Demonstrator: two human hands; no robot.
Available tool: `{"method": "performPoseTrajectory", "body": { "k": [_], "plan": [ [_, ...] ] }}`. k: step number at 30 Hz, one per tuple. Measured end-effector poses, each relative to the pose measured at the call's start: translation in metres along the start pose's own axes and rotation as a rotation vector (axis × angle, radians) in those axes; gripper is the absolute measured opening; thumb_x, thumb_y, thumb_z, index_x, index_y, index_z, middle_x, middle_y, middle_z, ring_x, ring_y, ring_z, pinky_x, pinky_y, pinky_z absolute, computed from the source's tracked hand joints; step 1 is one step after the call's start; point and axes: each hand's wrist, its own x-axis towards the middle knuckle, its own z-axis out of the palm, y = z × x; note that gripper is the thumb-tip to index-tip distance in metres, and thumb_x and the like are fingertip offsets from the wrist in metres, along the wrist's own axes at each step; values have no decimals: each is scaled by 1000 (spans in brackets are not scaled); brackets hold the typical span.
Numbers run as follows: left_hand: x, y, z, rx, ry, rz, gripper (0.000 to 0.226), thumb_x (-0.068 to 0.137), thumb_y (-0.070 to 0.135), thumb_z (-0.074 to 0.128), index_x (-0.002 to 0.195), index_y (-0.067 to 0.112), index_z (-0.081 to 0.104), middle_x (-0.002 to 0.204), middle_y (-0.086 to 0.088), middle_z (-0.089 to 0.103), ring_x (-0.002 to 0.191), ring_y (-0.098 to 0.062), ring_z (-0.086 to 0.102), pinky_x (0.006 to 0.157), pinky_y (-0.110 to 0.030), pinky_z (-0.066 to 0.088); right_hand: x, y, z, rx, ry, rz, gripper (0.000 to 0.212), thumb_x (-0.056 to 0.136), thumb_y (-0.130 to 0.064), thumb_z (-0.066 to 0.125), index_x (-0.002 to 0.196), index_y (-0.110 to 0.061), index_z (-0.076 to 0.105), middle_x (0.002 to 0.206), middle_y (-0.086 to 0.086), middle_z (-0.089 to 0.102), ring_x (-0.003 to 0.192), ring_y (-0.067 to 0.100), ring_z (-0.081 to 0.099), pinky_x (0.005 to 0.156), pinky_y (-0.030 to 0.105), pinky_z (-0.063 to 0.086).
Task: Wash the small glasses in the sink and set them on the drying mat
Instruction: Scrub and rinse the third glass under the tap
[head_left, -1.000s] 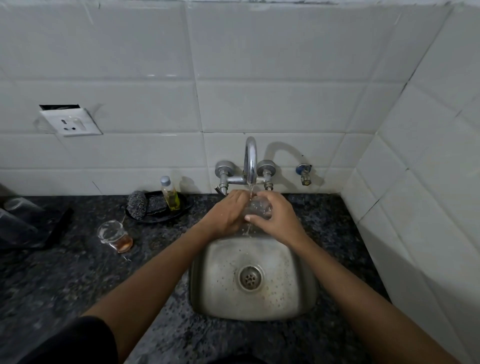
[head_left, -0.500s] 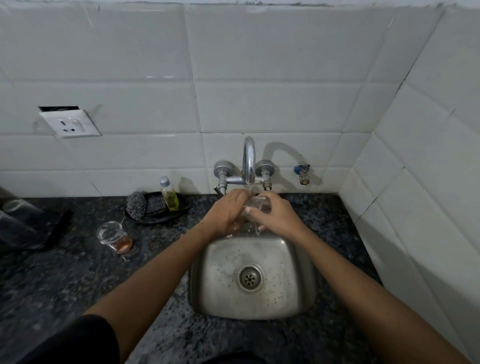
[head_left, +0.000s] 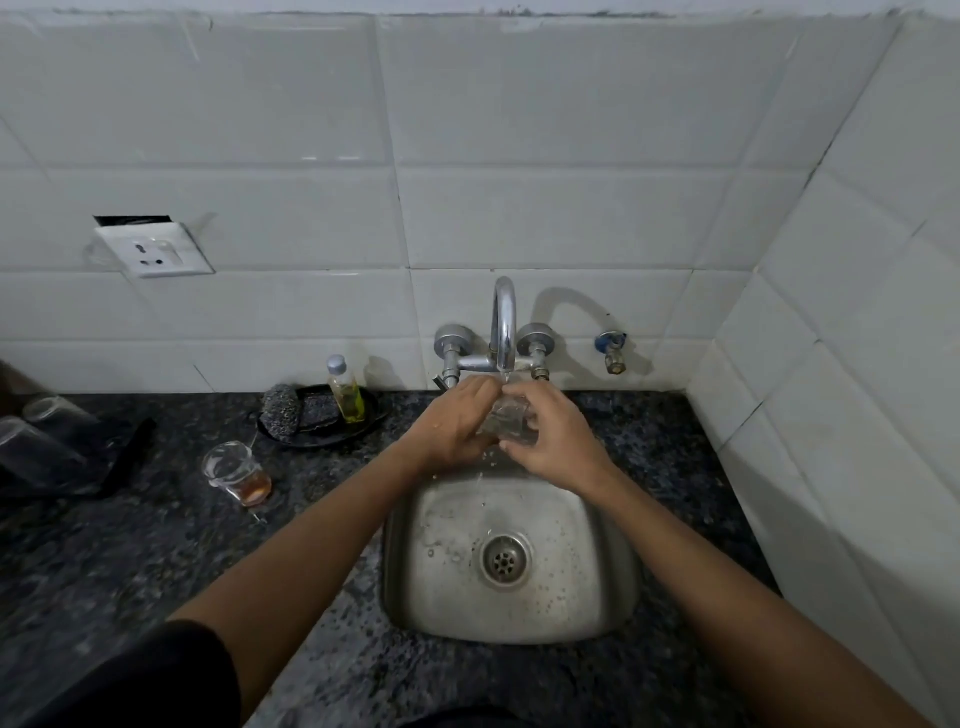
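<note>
White tile wall, dark granite counter, steel sink inset. Both my hands hold small glass under running tap, above sink's back edge. Left hand fingers curled on it, right hand wrapped around it. Second glass, brown residue inside, stands on counter left.
</note>
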Motion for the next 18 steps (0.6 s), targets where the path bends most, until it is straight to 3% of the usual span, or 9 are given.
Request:
{"method": "performPoseTrajectory", "body": {
  "k": [2, 4, 6, 9, 11, 14, 16, 18],
  "plan": [
    [0, 0, 1, 18, -5, -29, 39, 85, 14, 70, 119, -1, 57, 116, -16, 63, 106, -29, 57, 94, -39, 49, 3, -5, -2, 225, -44, 205, 64, 79, -31, 91, 133, -20, 57, 118, -10, 65, 100, 6, 70, 90, 29, 61],
    [-1, 2, 2, 14, -5, -41, 43, 89, 24, 66, 123, -2, 57, 118, -16, 63, 108, -29, 57, 95, -40, 49, 5, -7, -5, 388, -106, 403, 59, 83, -43, 87, 130, -23, 55, 111, -7, 70, 91, 11, 75, 83, 32, 64],
    [0, 2, 3, 1, -12, -39, 46, 92, 27, 67, 125, -2, 55, 120, -15, 62, 110, -29, 57, 97, -39, 48, 4, -6, -8, 154, -28, 274, 59, 84, -42, 85, 132, -22, 57, 115, -5, 70, 96, 11, 73, 85, 32, 62],
    [3, -1, 0, 11, -17, -25, 37, 88, 12, 71, 119, 0, 54, 113, -13, 59, 103, -29, 57, 90, -40, 49, -2, 2, -2, -79, 10, -51, 67, 81, -22, 85, 141, -20, 56, 135, -1, 58, 121, 15, 60, 102, 38, 55],
    [4, -1, -1, 22, -34, -40, 33, 87, 12, 64, 116, 1, 53, 111, -13, 59, 101, -28, 56, 87, -39, 49, -2, 4, 0, 53, -13, 31, 68, 81, -22, 88, 141, -23, 55, 135, -3, 57, 121, 12, 61, 101, 36, 57],
    [2, 1, 1, 19, -45, -55, 39, 88, 20, 56, 122, -1, 55, 117, -15, 61, 108, -29, 57, 93, -36, 47, 4, -4, -8, 434, -150, 378, 65, 86, -35, 86, 141, -23, 53, 125, -2, 68, 103, 11, 72, 88, 34, 64],
    [2, 3, 3, 6, -37, -69, 42, 89, 23, 58, 124, -1, 54, 119, -14, 60, 110, -30, 57, 95, -38, 48, 4, -6, -14, 263, -114, 306, 64, 86, -37, 84, 142, -23, 55, 120, -5, 70, 98, 8, 72, 88, 34, 63],
    [4, 3, 2, -10, -29, -74, 43, 86, 21, 59, 123, -1, 54, 117, -14, 59, 108, -30, 56, 95, -38, 49, 1, -4, -11, -38, -58, 70, 67, 83, -30, 83, 144, -23, 54, 131, -4, 62, 108, 11, 65, 97, 34, 57]
  ]
}}
